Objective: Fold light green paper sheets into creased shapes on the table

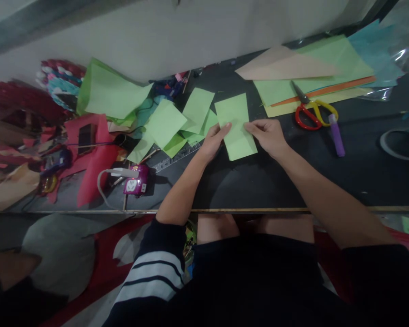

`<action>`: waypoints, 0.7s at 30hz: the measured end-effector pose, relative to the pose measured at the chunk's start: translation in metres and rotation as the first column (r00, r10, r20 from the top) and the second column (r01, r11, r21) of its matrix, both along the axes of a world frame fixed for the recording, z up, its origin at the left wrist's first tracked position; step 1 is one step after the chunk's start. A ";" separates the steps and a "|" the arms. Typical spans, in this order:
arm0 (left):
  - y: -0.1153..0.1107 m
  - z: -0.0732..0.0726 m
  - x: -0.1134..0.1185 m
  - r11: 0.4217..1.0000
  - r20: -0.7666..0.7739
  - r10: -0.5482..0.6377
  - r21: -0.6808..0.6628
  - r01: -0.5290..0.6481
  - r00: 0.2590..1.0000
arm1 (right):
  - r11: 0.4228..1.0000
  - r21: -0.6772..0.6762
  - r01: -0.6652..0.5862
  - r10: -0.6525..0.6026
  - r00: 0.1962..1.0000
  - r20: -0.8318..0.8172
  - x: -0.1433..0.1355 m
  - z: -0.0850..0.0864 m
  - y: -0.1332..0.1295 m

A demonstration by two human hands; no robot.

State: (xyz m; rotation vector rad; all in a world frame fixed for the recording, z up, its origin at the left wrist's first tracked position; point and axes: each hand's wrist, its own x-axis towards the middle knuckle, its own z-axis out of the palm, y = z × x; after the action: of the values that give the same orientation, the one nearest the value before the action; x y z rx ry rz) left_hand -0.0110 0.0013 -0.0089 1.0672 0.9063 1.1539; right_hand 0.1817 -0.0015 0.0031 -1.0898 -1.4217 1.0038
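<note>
A light green rectangle of paper (236,131) is held between my two hands, just above the dark tabletop. At its left edge my left hand (214,141) grips it, thumb on top and fingers underneath. My right hand (267,135) pinches the opposite edge between thumb and fingertips. The paper seems to have more than one layer at its lower edge. Close by on the left lie several green paper pieces (167,122), loosely overlapping. To the right rest scissors (306,109) with one red and one yellow handle, beside a purple glue stick (336,135).
Larger paper sheets (313,59) in pink, green, orange and blue lie at the back right. A roll of tape (402,144) is at the far right. Left are a purple power adapter (136,180), a clear ruler (177,156) and red paper (97,159). Another person's arm (12,270) shows lower left.
</note>
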 end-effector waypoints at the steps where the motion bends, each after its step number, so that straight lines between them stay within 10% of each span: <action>1: 0.001 0.001 0.000 1.000 -0.024 0.009 -0.019 -0.009 1.000 | 1.000 0.010 0.006 -0.006 1.000 0.014 0.000 0.000 0.000; 9: -0.003 0.022 -0.003 0.982 -0.086 0.065 -0.171 -0.079 0.994 | 0.992 0.115 0.042 -0.057 0.990 0.127 0.014 -0.014 0.009; 14: -0.012 0.040 -0.002 0.938 -0.155 -0.096 -0.344 0.037 0.983 | 0.879 0.476 -0.042 -0.192 0.881 0.432 0.022 -0.006 0.005; 21: -0.012 0.040 0.000 0.913 0.013 -0.168 -0.374 0.161 0.986 | 0.813 0.557 -0.171 -0.254 0.757 0.602 0.025 -0.005 0.006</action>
State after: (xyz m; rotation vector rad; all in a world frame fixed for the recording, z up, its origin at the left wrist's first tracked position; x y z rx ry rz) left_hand -0.0108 -0.0106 0.0308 0.8234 0.9855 0.7904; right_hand 0.2067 0.0048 -0.0023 -1.0216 -2.0783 0.0507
